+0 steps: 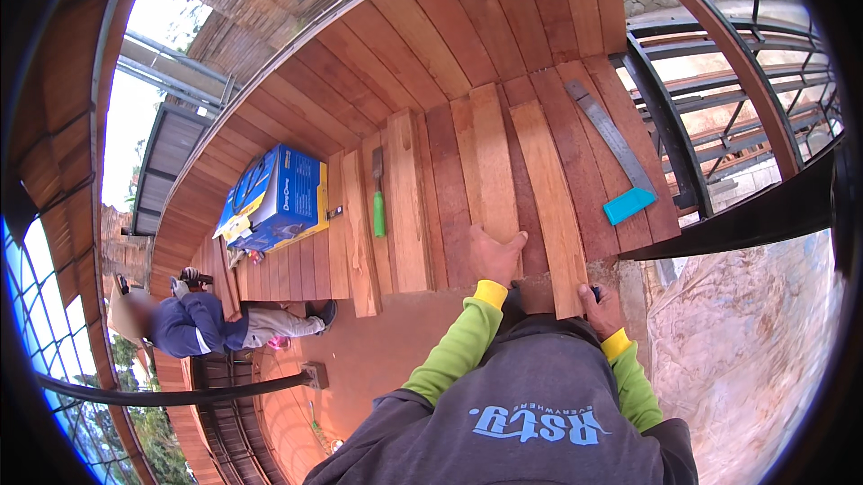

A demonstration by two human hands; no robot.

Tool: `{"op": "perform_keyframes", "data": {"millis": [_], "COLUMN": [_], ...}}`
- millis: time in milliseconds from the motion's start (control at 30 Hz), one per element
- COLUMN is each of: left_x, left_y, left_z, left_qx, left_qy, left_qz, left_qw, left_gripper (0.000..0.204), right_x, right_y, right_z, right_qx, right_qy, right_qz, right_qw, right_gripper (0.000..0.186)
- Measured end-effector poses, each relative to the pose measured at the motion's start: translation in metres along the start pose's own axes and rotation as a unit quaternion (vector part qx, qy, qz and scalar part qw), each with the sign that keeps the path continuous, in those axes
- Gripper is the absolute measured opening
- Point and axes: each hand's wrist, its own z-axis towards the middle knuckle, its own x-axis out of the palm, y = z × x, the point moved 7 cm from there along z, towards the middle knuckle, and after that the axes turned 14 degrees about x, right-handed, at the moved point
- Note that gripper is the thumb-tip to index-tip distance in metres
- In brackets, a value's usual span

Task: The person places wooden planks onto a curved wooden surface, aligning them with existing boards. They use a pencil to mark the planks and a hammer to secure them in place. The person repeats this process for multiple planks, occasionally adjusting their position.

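My left hand point(497, 254) is closed round the near end of a wooden plank point(492, 161), its thumb along the right side. To the right lies a second loose plank point(550, 202), slanting toward me with its near end against my body. Beside that end, my right hand point(605, 309) is closed, with a small dark tip showing between thumb and fingers; I cannot make out what it is. A try square point(607, 125) with a steel blade and turquoise handle rests on the boards at the right. A green-handled chisel point(378, 202) lies farther left.
More loose planks point(406, 197) lie across the slatted wooden bench point(440, 35). A blue box point(288, 197) with a cable on top stands at the left. Beyond it a person point(207, 323) in gloves works with a dark tool. Black metal framing point(670, 134) edges the right.
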Motion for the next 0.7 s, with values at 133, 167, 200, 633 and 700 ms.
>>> {"op": "perform_keyframes", "data": {"millis": [133,167,200,633,700], "left_x": [0.006,0.009,0.011,0.034,0.028], "left_y": [-0.002,-0.004,-0.006,0.011,0.018], "left_z": [0.000,0.000,-0.001,0.013,0.019], "left_qx": [0.044,0.054,0.065,0.170,0.154], "left_qy": [-0.018,-0.018,-0.018,0.009,0.026], "left_qz": [-0.016,-0.032,-0.047,-0.033,-0.045], "left_qw": [0.999,0.998,0.997,0.985,0.987], "left_gripper": [0.077,0.076,0.075,0.035,0.033], "right_x": [0.001,0.001,0.001,-0.017,-0.015], "right_y": [-0.006,-0.006,-0.006,-0.001,-0.003], "right_z": [0.003,0.003,0.002,-0.001,-0.001], "right_qx": [-0.005,-0.005,-0.004,0.023,0.022], "right_qy": [0.008,0.006,0.004,-0.048,-0.042], "right_qz": [0.001,0.005,0.009,0.075,0.073], "right_qw": [1.000,1.000,1.000,0.996,0.996], "right_gripper": [0.038,0.038,0.038,0.035,0.035]}}
